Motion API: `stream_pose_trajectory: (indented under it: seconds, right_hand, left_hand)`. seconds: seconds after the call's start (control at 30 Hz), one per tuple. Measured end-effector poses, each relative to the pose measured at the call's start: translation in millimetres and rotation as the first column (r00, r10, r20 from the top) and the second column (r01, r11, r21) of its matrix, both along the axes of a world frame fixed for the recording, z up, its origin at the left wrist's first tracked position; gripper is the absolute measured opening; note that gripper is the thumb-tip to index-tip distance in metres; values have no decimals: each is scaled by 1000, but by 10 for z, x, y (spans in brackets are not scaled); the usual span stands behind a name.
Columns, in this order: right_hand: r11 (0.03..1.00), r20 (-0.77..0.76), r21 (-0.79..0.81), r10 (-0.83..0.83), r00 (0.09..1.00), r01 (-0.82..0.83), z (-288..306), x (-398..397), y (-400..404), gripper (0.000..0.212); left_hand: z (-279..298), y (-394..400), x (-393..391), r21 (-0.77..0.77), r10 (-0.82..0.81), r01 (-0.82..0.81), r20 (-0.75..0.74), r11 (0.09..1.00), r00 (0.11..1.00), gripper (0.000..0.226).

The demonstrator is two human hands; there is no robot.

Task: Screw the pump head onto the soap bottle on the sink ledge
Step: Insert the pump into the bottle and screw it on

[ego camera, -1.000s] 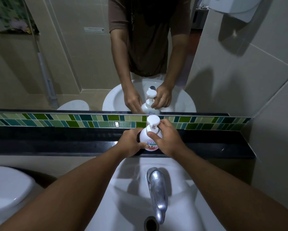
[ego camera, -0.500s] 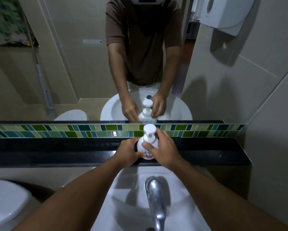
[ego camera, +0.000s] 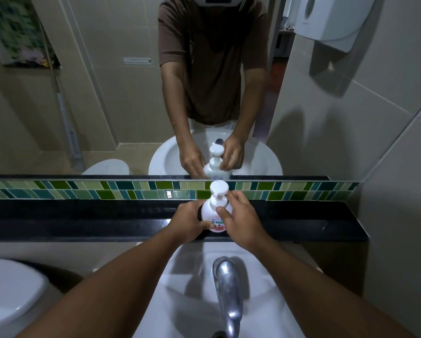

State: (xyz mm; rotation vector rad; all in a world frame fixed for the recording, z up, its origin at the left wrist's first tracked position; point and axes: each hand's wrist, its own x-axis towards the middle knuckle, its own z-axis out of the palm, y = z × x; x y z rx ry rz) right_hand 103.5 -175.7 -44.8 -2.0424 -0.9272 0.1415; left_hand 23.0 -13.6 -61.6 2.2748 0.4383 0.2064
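Observation:
A white soap bottle (ego camera: 210, 212) with a pink label stands upright on the black sink ledge (ego camera: 95, 222). Its white pump head (ego camera: 218, 189) sits on the bottle's neck, upright. My left hand (ego camera: 188, 222) wraps the bottle's lower body from the left, thumb across the label. My right hand (ego camera: 239, 219) cups the bottle's right side, thumb on the shoulder and fingers curled around behind the pump collar. The mirror above repeats both hands and the bottle.
A chrome tap (ego camera: 227, 291) rises from the white basin (ego camera: 185, 276) just below my hands. A green tile strip (ego camera: 82, 191) backs the ledge under the mirror. A white toilet (ego camera: 7, 291) sits lower left. A paper dispenser (ego camera: 328, 18) hangs upper right.
My right hand's fingers have slid down from the pump head's side to the collar and shoulder. The left hand keeps its hold. The camera has tilted up a little.

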Motion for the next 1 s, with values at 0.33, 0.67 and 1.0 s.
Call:
stream_pose_trajectory:
  seconds: [0.33, 0.67, 1.0]
  right_hand:
    - [1000, 49, 4, -29, 998, 29, 337, 112, -32, 73]
    - [997, 153, 82, -22, 988, 10, 435, 3, 39, 55]
    - [997, 151, 62, -59, 987, 50, 483, -27, 99, 47]
  left_hand:
    - [27, 14, 1, 9, -24, 24, -21, 1000, 999, 59]
    - [17, 3, 5, 12, -10, 10, -27, 1000, 1000, 65]
    - [29, 6, 8, 21, -15, 16, -40, 1000, 999, 59]
